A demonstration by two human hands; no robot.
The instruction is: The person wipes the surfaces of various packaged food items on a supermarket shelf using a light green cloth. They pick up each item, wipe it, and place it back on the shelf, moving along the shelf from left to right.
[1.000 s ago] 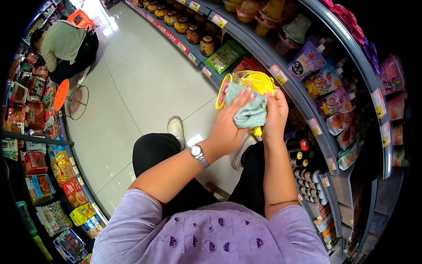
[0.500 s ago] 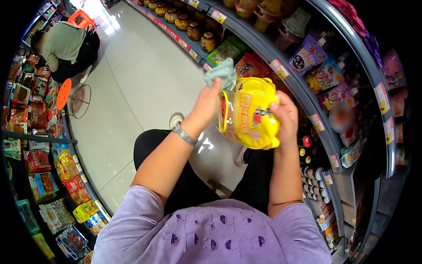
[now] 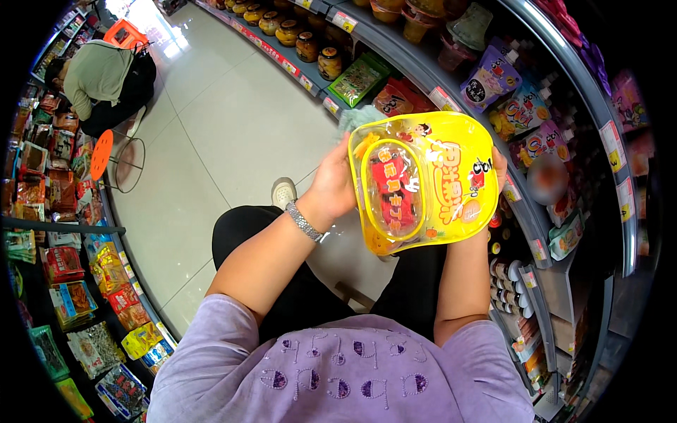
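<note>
A yellow backpack-shaped candy pack [image 3: 451, 158] with an oval clear window showing red packets faces up between my hands. My right hand [image 3: 499, 169] grips its right edge; most of those fingers are behind the pack. Along the left edge, my left hand [image 3: 334, 185] presses against the pack and pinches a pale green cloth [image 3: 357, 118], which sticks out above the hand. The lower ends of the left fingers are hidden by the pack.
Right of me, a curved shelf [image 3: 423, 77] carries jars [image 3: 329, 63], a green box [image 3: 360, 80] and snack pouches [image 3: 491, 77]. Packaged foods [image 3: 74, 303] fill the left shelf. A person [image 3: 106, 81] crouches far left near an orange-topped stool [image 3: 102, 155]. Pale floor tiles run between the shelves.
The yellow pack has turned so its broad printed front and clear window face me. My left hand has come down to its left edge with the cloth, and my right hand has shifted slightly right.
</note>
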